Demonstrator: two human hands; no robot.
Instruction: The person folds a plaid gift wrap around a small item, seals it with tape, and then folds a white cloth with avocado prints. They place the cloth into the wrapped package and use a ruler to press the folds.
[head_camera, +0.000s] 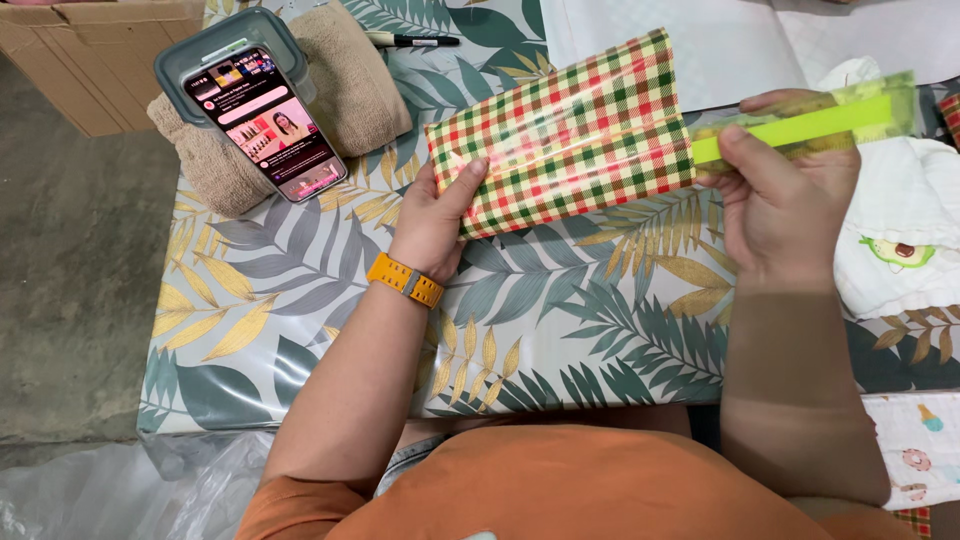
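Your left hand (432, 215) pinches the folded red-green-yellow plaid sheet (562, 135) at its left end; your right hand (785, 195) pinches the translucent green plastic ruler (815, 122) lying lengthwise, poking rightward.

**Single head-worn view, angled steeply down over the work surface**

The scene is being recorded from one camera only, worn on the head and being directed steeply downward and forward. The table (300, 330) with its leaf-patterned cover is being viewed at close range, from above the wearer's own orange-clad torso, which is being caught along the lower edge. Concrete floor is being taken in at the left. No second view is being supplied, so no overlap is being recorded.
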